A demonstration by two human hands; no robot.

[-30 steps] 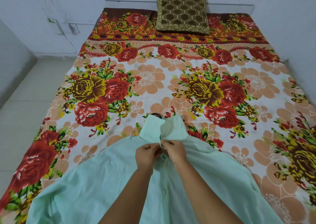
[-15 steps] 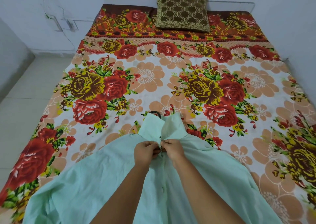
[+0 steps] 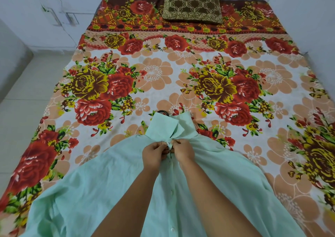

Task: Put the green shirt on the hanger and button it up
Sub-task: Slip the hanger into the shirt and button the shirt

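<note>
Shirt (image 3: 108, 191) on bed (image 3: 163, 77); cushion (image 3: 192, 1) at far end; probably hanger hook (image 3: 162, 112) behind collar.

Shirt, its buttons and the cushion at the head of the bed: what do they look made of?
Shirt: thin woven cloth, probably cotton or a blend; matte, softly creased, drapes loosely.
Buttons: small pale discs with a slight sheen, likely plastic.
Cushion: olive-brown fabric with a raised gold lattice pattern, possibly velvet or brocade; the look leaves it open.

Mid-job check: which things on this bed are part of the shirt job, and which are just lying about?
Part of the job:
pale green button-up shirt
dark hanger hook
left hand
right hand

Lying about:
brown-and-gold patterned cushion
floral bedsheet
</note>
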